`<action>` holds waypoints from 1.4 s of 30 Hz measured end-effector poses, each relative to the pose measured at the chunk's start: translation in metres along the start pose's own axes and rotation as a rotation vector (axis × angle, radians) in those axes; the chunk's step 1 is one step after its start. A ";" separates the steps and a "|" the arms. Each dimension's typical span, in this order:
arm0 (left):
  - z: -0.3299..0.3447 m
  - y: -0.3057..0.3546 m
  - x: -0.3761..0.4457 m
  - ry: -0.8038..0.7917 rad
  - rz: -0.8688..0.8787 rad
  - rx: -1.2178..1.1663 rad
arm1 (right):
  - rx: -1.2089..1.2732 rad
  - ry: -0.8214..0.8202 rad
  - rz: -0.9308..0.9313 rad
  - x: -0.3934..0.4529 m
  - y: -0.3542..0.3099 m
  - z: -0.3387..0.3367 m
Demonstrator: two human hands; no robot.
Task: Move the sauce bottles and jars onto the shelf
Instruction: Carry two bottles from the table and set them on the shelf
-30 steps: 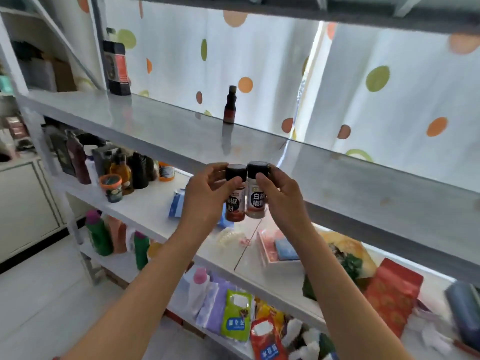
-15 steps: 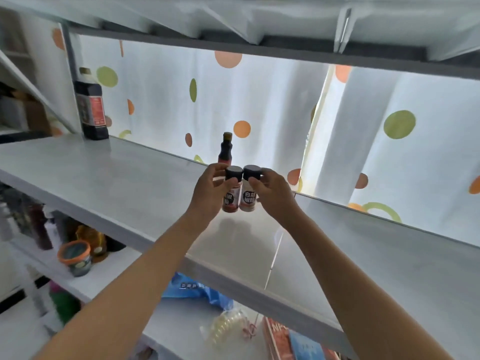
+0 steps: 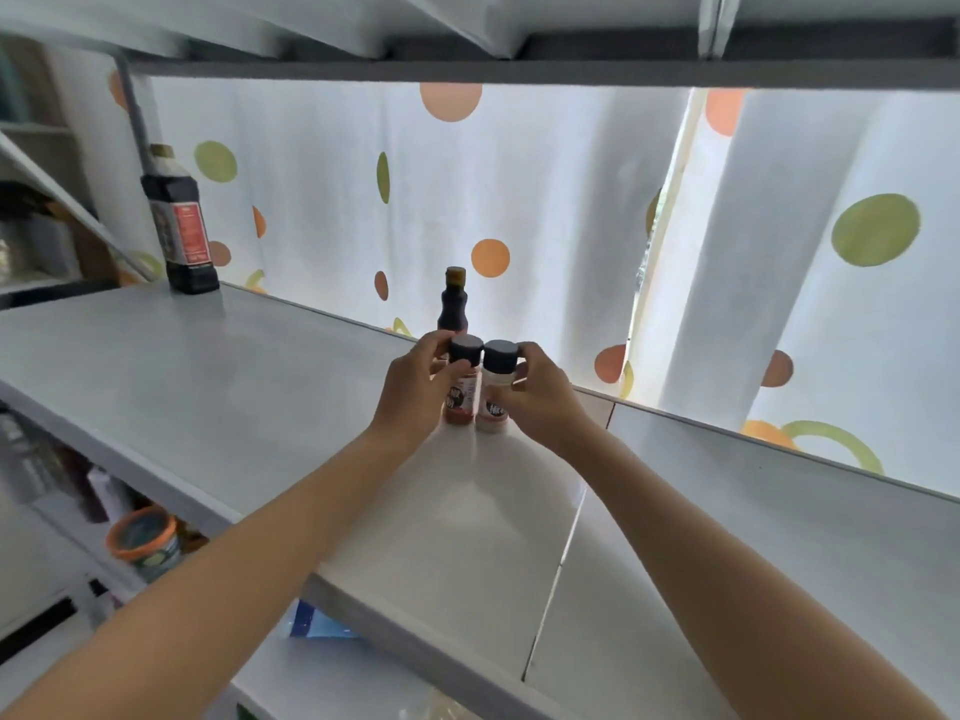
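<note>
Already two dark bottles stand on the shelf (image 3: 218, 376); just before the small bottle (image 3: 453, 304), left hand (image 3: 415, 392) and right hand (image 3: 540, 397) each hold a spice jar, red (image 3: 461, 392) and pale (image 3: 496, 397), bases seemingly touching down; more wait below.

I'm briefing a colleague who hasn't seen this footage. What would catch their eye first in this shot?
Two small dark-capped spice jars side by side at mid-shelf: the left hand grips the reddish jar, the right hand the pale jar. Right behind them stands a small dark sauce bottle, and a big dark bottle with a red label stands at the shelf's far left, against a polka-dot curtain.
</note>
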State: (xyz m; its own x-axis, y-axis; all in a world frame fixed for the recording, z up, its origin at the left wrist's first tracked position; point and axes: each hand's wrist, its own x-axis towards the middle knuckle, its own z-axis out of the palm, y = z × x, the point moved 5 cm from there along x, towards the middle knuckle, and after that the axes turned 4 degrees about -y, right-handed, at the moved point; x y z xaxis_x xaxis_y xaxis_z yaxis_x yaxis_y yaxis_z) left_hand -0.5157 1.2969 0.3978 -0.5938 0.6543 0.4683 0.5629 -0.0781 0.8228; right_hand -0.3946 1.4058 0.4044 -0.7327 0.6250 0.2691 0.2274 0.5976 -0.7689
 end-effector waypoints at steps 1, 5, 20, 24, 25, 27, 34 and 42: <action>0.000 -0.002 0.001 0.013 0.027 0.040 | -0.027 0.007 -0.002 0.003 0.001 0.003; -0.001 -0.013 0.018 -0.039 0.062 0.073 | -0.061 0.055 0.013 0.017 0.002 0.010; 0.030 -0.037 0.075 -0.078 -0.031 0.131 | 0.009 0.250 0.194 0.061 0.019 0.029; 0.033 -0.049 0.083 -0.049 -0.061 0.128 | 0.076 0.252 0.213 0.071 0.027 0.032; 0.033 -0.052 0.085 -0.051 -0.066 0.131 | 0.078 0.260 0.220 0.073 0.029 0.033; 0.032 -0.056 0.086 -0.038 -0.081 0.144 | 0.049 0.257 0.234 0.076 0.034 0.037; 0.035 -0.065 0.090 -0.025 -0.080 0.315 | -0.008 0.233 0.194 0.084 0.047 0.045; 0.038 -0.062 0.090 -0.045 -0.037 0.395 | -0.046 0.332 0.194 0.090 0.057 0.041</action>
State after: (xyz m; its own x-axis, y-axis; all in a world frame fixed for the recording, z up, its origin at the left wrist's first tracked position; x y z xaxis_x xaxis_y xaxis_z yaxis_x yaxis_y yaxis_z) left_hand -0.5825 1.3892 0.3774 -0.5971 0.6840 0.4192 0.7245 0.2354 0.6479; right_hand -0.4743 1.4755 0.3615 -0.4270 0.8529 0.3002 0.3756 0.4693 -0.7992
